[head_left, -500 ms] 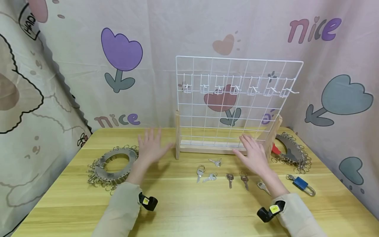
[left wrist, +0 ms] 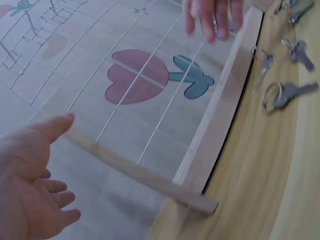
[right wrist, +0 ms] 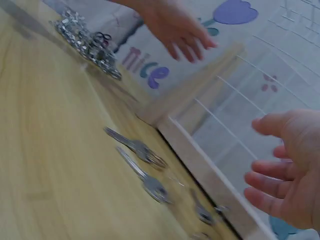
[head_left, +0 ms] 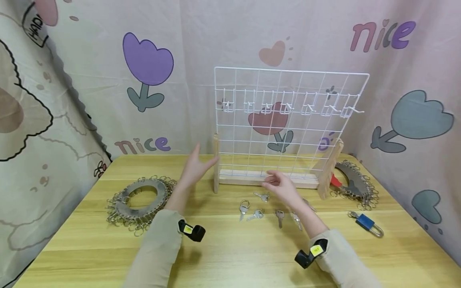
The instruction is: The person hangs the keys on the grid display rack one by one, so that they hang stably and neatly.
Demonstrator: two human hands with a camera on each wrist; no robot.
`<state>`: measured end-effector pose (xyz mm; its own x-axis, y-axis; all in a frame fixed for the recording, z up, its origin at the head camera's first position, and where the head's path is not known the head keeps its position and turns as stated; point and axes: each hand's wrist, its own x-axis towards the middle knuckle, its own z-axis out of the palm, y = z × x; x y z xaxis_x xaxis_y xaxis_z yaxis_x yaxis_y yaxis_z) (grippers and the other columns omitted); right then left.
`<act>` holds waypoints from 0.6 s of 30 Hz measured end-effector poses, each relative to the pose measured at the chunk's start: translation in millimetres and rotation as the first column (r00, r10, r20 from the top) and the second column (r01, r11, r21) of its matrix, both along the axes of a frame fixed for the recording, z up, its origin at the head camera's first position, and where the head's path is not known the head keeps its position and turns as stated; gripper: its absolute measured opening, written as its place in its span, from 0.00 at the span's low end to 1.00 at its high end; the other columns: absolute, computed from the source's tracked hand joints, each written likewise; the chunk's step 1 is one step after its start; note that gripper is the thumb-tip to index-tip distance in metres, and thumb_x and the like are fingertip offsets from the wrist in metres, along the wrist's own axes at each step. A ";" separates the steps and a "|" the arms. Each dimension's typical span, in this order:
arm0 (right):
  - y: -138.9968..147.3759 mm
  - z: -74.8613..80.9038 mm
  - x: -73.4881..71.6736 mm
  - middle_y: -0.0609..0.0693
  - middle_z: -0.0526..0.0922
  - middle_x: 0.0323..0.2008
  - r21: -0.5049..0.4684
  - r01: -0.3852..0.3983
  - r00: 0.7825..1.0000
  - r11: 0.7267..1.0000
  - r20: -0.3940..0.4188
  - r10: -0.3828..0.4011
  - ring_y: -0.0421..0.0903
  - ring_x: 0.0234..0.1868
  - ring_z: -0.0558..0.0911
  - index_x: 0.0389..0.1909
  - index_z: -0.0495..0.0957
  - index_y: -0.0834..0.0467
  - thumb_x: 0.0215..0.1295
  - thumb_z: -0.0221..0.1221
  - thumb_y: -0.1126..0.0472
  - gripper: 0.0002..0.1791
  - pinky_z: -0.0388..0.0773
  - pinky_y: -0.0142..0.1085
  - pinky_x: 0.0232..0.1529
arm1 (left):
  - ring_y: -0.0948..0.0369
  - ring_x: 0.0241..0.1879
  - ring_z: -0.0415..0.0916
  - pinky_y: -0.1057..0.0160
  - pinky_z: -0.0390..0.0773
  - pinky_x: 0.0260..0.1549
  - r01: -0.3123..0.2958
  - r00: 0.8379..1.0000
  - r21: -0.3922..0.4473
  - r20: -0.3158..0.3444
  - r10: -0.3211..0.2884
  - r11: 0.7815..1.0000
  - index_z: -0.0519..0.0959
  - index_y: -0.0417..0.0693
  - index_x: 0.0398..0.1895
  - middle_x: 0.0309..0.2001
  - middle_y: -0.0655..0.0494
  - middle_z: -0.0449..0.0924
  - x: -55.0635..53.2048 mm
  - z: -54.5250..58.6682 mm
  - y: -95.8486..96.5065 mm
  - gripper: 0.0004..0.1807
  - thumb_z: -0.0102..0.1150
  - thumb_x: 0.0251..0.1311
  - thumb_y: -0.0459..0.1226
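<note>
Hovering just off the left end of the wire rack (head_left: pixel 281 127), my left hand (head_left: pixel 193 170) is spread loosely, thumb well out from the fingers and pointing at the rack's left wooden post (head_left: pixel 216 178); I cannot tell whether the thumb tip touches it. My right hand (head_left: pixel 284 190) hangs in front of the rack's wooden base (head_left: pixel 245 177), right of its middle, fingers relaxed and a little bent, thumb apart from them, with nothing between. The two hands are well apart from each other.

The loose keys (head_left: pixel 279 218) lie on the counter (head_left: pixel 230 252) in front of the rack, nearer to my right hand than to my left. The leftmost key (head_left: pixel 243 214) carries a large ring, and my right arm partly covers two keys farther right. High on the rack, a row of white hooks (head_left: pixel 286 108) runs across the grid.

Left of the rack lies a grey ring plate (head_left: pixel 158 186) edged all round with small metal loops. A similar looped plate (head_left: pixel 360 188), with a red piece (head_left: pixel 335 182) at its inner edge, sits at the rack's right end, and a blue padlock (head_left: pixel 365 222) lies in front of that. Behind the rack hangs a curtain (head_left: pixel 201 48) printed with flowers.
</note>
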<state>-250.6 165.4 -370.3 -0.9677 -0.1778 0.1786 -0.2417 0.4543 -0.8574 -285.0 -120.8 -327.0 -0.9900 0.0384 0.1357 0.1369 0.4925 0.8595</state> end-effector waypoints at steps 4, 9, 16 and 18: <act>-15.5 -10.6 -1.8 0.58 0.79 0.40 -0.045 -0.032 0.996 0.998 0.084 0.036 0.50 0.41 0.78 0.55 0.69 0.70 0.59 0.60 0.65 0.24 0.76 0.37 0.41 | 0.47 0.67 0.52 0.51 0.53 0.64 0.009 0.999 0.069 -0.052 -0.005 0.998 0.45 0.38 0.71 0.69 0.41 0.51 -8.2 2.8 12.9 0.47 0.59 0.58 0.48; -32.6 -21.3 -1.2 0.54 0.79 0.35 -0.035 -0.062 0.993 0.997 0.096 0.065 0.45 0.34 0.78 0.51 0.72 0.71 0.56 0.61 0.69 0.21 0.78 0.35 0.35 | 0.49 0.60 0.64 0.55 0.64 0.58 0.000 0.993 0.194 -0.115 0.023 0.981 0.57 0.36 0.68 0.63 0.41 0.64 -14.9 5.1 23.9 0.36 0.58 0.60 0.40; -45.0 -33.3 0.7 0.50 0.80 0.32 0.099 -0.069 0.995 0.993 0.079 0.061 0.44 0.34 0.79 0.45 0.76 0.68 0.53 0.64 0.68 0.18 0.76 0.33 0.35 | 0.49 0.55 0.69 0.56 0.70 0.54 -0.018 0.994 0.261 -0.103 0.047 0.965 0.64 0.36 0.63 0.58 0.42 0.69 -16.2 4.4 26.8 0.27 0.55 0.62 0.37; -46.1 -36.1 -0.3 0.50 0.80 0.32 0.132 -0.088 0.994 0.987 0.076 0.078 0.43 0.33 0.78 0.44 0.76 0.68 0.52 0.65 0.68 0.18 0.75 0.32 0.34 | 0.49 0.55 0.69 0.56 0.70 0.54 -0.026 0.994 0.257 -0.095 0.052 0.966 0.64 0.36 0.63 0.58 0.41 0.70 -16.7 3.1 26.3 0.27 0.54 0.63 0.37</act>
